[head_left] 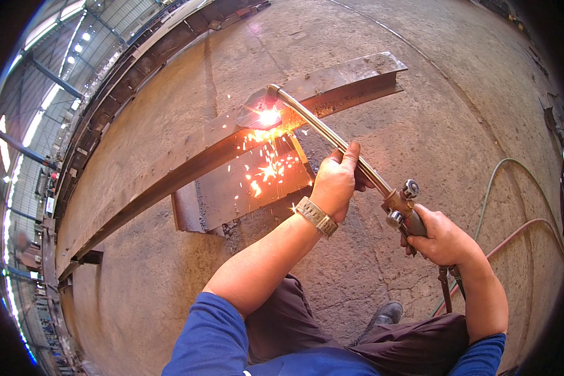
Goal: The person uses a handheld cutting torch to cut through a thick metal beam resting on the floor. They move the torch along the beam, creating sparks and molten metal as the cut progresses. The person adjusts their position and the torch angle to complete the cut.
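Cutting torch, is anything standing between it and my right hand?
Nothing visible: your right hand is closed around the handle of the cutting torch, behind its two valve knobs. Your left hand holds the tube farther forward, so it isn't in between.

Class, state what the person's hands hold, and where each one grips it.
A cutting torch: the left hand grips its long metal tubes partway along; the right hand holds its handle, near the valve knobs.
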Demonstrator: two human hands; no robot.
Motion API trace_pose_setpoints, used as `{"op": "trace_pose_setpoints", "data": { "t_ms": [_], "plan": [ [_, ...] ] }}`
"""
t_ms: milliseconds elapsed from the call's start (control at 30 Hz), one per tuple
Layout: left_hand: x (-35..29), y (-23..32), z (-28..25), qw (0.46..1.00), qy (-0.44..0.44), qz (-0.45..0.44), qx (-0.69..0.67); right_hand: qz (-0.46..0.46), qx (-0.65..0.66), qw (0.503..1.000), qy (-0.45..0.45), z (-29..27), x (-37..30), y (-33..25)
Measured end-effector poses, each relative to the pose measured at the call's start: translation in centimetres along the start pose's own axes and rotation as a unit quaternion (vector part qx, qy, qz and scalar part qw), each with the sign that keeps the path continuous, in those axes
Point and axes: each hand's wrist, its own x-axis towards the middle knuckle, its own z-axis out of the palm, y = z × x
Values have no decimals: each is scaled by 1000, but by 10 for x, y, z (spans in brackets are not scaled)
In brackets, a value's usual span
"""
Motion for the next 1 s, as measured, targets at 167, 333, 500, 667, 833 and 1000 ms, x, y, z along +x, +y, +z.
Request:
{"op": "trace_pose_setpoints", "data": {
  "t_ms": [167, 333, 500, 667, 833, 1000],
  "plan": [
    [0, -1, -1, 1000, 5, 1, -6, 13, -13, 1000, -3, 0, 0, -2],
    [-1, 1, -4, 1000, -11, -13, 9, 8, -16, 1000, -2, 0, 0, -5],
    [-3, 4, -3, 1000, -7, -16, 7, 9, -21, 1000, -2, -1, 0, -4],
    [-1, 2, -3, 1000, -4, -5, 0, 2, -18, 1000, 7, 0, 0, -3],
    [-2, 2, -2, 1000, -5, -1, 2, 9, -28, 1000, 7, 1, 1, 3],
    [-4, 4, -4, 1000, -17, -7, 19, -1, -34, 999, 3, 1, 1, 2]
  ]
}}
